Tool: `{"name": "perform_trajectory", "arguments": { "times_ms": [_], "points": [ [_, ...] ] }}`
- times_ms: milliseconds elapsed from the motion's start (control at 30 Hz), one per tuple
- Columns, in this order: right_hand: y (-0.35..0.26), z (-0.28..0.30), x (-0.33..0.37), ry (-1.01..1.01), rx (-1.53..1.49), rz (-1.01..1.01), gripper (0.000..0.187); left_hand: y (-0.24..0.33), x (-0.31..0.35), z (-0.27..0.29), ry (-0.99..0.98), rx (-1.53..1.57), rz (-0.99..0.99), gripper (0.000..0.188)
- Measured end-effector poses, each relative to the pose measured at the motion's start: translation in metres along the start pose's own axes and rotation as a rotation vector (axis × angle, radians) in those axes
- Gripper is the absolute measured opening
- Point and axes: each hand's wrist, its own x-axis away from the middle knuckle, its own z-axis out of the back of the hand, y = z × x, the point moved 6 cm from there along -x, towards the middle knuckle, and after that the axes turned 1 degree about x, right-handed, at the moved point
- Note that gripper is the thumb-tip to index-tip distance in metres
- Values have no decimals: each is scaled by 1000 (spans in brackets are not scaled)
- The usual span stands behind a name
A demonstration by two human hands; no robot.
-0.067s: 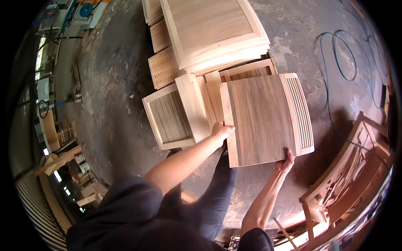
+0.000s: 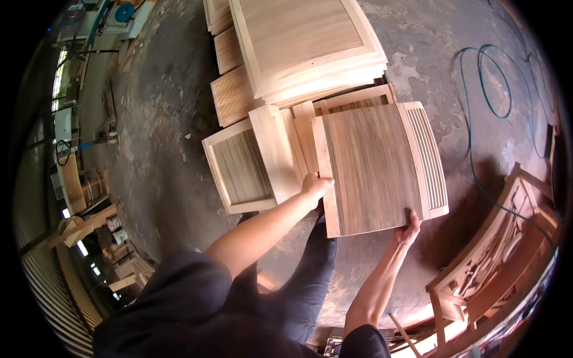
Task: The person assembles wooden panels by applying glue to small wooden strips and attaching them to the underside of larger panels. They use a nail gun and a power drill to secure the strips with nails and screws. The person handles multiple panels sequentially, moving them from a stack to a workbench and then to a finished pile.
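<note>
Both my hands hold a wooden panel (image 2: 376,173) with a pale frame, a brown grained middle and a slatted strip along its right side. My left hand (image 2: 316,187) is closed round the panel's left frame edge, thumb on top. At the near edge, toward the right, my right hand (image 2: 407,228) grips with the thumb over the face; its other fingers are mostly hidden underneath. Just left of the panel are pale boards (image 2: 277,149) and a smaller framed panel (image 2: 242,167) with a grained middle. Part of another framed panel (image 2: 361,102) shows beyond the held one.
A tall stack of framed panels (image 2: 304,39) stands ahead, with woven-textured panels (image 2: 233,94) at its left side. On the floor at right lies a looped green hose (image 2: 482,77). A carved wooden frame (image 2: 489,250) is at lower right. Timber pieces (image 2: 83,225) line the left.
The held panel's near edge has risen very slightly in the picture. Both hands keep the same grip; little else differs.
</note>
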Motion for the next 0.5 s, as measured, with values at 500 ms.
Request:
{"name": "perform_trajectory", "arguments": {
  "times_ms": [500],
  "points": [
    [165,5,-79,-142,-91,-185,81,-11,-93,58,497,-525,-222,26]
  ]
}}
